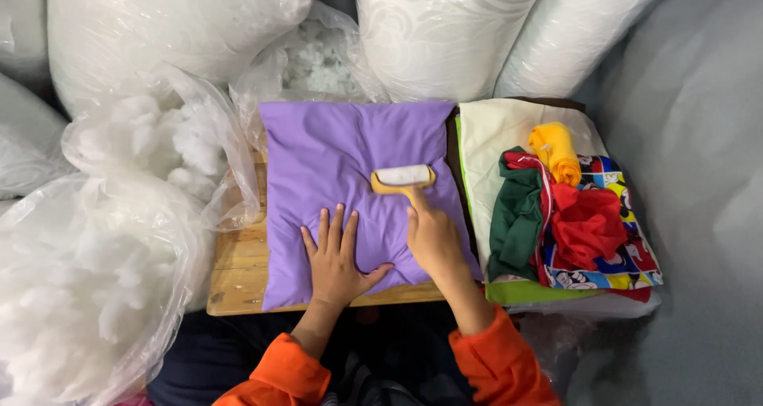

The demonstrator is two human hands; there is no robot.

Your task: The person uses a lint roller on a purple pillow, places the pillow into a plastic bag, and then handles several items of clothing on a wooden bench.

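A purple pillow, square and plumply filled, lies flat on a small wooden board, covering most of it; only the board's left strip and near edge show. Its fabric is plain and lightly creased, with soft folds running toward the near right corner. A lint roller lies on the pillow's right half, toward the far side: a white roll set crosswise in a yellow frame, its yellow handle pointing toward the near edge. The roll rests against the fabric, level, its long axis running left to right.
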